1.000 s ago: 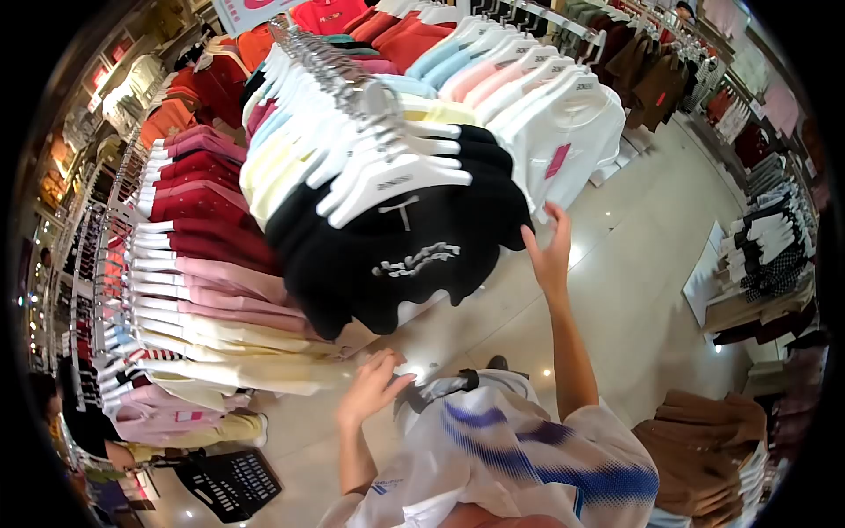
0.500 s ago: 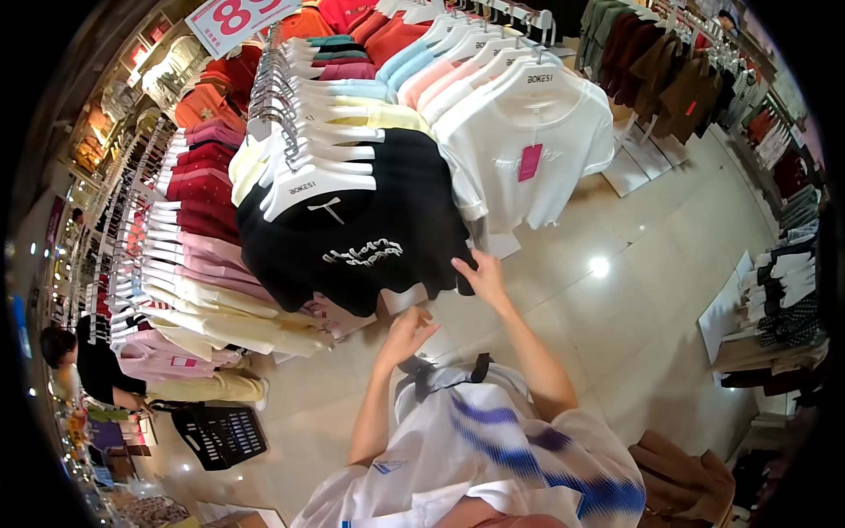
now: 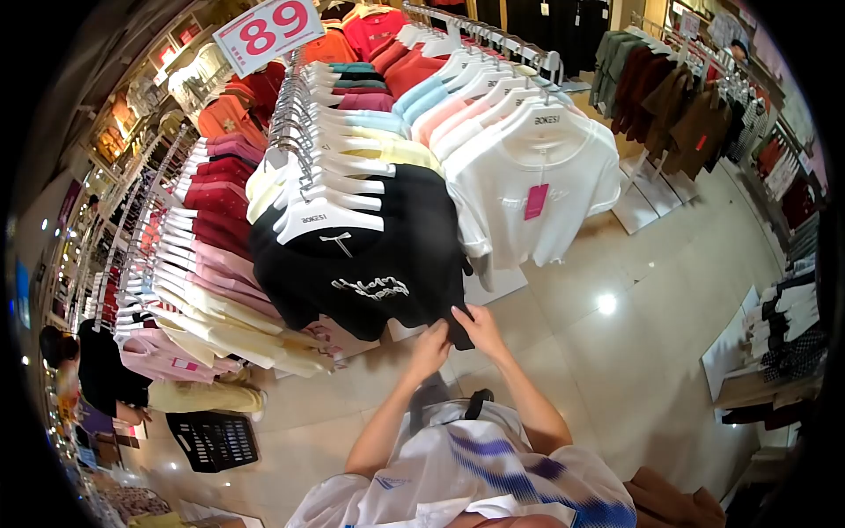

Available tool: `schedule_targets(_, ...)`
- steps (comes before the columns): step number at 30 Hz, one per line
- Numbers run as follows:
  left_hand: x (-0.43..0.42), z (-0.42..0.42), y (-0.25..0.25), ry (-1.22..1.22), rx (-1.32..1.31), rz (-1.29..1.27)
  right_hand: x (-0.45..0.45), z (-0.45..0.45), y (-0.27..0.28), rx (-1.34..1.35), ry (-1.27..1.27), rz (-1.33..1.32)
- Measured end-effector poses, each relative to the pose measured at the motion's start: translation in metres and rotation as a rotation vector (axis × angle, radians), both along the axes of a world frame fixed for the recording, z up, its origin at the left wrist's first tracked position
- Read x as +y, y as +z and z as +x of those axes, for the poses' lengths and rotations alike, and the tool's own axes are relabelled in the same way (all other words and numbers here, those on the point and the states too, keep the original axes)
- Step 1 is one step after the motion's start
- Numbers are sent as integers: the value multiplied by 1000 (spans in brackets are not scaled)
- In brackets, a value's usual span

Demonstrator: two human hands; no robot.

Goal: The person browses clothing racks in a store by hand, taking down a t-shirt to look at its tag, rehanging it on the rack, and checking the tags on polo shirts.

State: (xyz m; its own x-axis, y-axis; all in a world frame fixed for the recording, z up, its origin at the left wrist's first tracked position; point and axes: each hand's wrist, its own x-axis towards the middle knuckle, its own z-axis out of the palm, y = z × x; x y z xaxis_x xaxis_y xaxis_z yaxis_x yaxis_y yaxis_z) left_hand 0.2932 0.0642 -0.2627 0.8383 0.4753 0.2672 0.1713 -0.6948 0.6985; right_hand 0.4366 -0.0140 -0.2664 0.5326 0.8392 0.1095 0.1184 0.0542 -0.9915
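A black T-shirt (image 3: 387, 251) with white lettering hangs at the front of the rack on a white hanger (image 3: 321, 216). Its right-hand lower edge is pinched by my right hand (image 3: 480, 330), thumb on the fabric. Just left of that, my left hand (image 3: 431, 348) is closed on the same edge, its fingertips partly hidden by the cloth. To the right, a white T-shirt (image 3: 537, 194) with a pink tag (image 3: 536, 201) hangs apart from both hands.
A pink-and-white price sign (image 3: 268, 33) stands over the rack. More clothes (image 3: 198, 264) hang along the left. A person in black (image 3: 110, 370) is at the left near a black basket (image 3: 214, 440). Tiled floor (image 3: 607, 343) lies right of the rack, with another rack of dark clothes (image 3: 673, 110) beyond.
My left hand has come up and right to the black T-shirt and closed on its edge. My right hand keeps its hold, and the shirt's edge is drawn toward me.
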Motion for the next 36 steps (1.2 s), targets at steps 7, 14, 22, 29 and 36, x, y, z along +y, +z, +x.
schedule_targets(7,27,9,2,34,-37,-115,-11,3,33,105,72,-101)
schedule_targets(14,55,45,-18,-98,-8,-60,-29,25,13,107,-42,-120)
schedule_targets(22,62,65,-69,-343,756,-112,-15,65,20,-167,-14,-255)
schedule_targets(29,4,132,-104,-478,829,-172,-54,170,29,-336,168,-141)
schedule_targets(36,-103,334,-64,-530,487,-243,-183,338,21,-211,66,-238)
